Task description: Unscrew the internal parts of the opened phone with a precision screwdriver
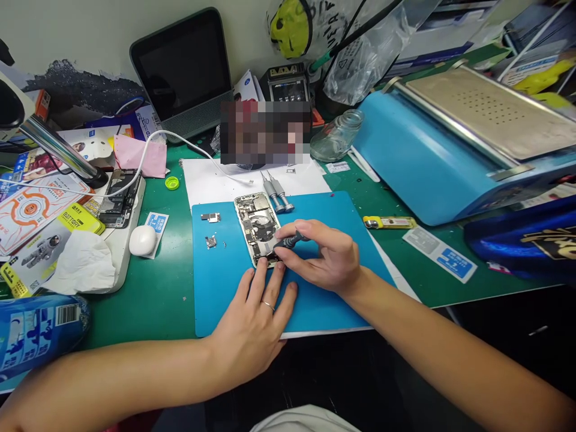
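Across pretty much everything you can see runs a green bench top (148,312), scuffed and crowded around the edges. Biggest thing sitting on it is the chunky blue machine (405,174) over on the right, with a tan plate on top full of little holes. Back left there's a tablet-style screen (180,66), dark and leaning back. Front and center is a light blue mat (211,294), with white paper (198,180) poking out behind it and on the right.

Now the hands. Left hand (252,306) is palm down, fingers spread, ring on one finger, fingertips at the near end of the phone. Right hand (330,255) is just beside it, thumb and index finger pinched on something; the two hands are super close, can't tell if they actually touch. The opened phone (261,216) lies on the mat under those fingertips, far end about level with the mat's back edge, guts showing, round dark patch in the middle.

Smaller stuff: a pair of gray screwdrivers (271,191) lies side by side just past the phone, tips pointing away. The pinched thing is a small dark tool (292,241), angled over the phone's near right corner; its working end is hard to make out. Left of the phone sit two little circuit boards (210,217), one nearer than the other, plus some tiny bits (224,244).
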Available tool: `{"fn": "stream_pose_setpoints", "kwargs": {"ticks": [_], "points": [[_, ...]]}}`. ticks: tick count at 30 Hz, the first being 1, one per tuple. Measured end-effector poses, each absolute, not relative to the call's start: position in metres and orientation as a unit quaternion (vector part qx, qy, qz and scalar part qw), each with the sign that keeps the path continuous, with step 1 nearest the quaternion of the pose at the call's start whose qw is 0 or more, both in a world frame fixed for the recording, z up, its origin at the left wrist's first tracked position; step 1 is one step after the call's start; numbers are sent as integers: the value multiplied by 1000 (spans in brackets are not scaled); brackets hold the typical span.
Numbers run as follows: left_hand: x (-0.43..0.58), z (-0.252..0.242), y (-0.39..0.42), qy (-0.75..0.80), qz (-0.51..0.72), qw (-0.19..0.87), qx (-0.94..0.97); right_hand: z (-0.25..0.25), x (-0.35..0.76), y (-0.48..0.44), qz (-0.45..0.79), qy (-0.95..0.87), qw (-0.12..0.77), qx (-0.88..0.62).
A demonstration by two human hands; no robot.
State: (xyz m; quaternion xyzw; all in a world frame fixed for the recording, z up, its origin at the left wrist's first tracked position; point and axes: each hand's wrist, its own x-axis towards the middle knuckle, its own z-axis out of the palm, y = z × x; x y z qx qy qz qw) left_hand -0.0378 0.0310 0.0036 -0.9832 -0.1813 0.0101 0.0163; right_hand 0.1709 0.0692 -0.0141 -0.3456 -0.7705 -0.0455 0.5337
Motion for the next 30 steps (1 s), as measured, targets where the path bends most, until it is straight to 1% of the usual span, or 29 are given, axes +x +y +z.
{"fn": "stream_pose_setpoints", "kwargs": {"ticks": [30], "points": [[-38,3,30,-182,7,27,-983,-15,170,68,-47,-784,517,-341]]}}
